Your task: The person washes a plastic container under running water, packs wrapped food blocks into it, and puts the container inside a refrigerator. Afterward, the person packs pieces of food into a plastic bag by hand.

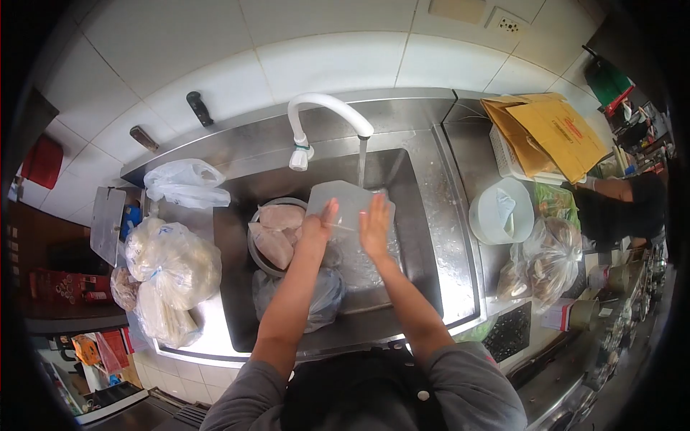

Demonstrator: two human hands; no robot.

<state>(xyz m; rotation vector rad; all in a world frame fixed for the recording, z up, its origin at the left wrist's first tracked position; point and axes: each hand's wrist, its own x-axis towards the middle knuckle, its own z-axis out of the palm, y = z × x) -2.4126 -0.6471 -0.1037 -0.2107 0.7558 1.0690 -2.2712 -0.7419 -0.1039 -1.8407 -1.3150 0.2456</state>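
Note:
A translucent plastic container is held up between both hands over the sink, just below the running faucet. My left hand grips its near left side, and my right hand presses its right side with fingers pointing up. Its far side and exact shape are hard to make out. Left of my left hand, a round metal bowl holds pieces of pale raw meat that look like chicken breast. Under my left forearm lies a clear plastic bag, its contents unclear. Water wets the sink floor under my hands.
Knotted plastic bags crowd the left counter, with another bag behind. To the right stand a white tub, a basket under brown cardboard, and more filled bags. Another person's arm shows at far right.

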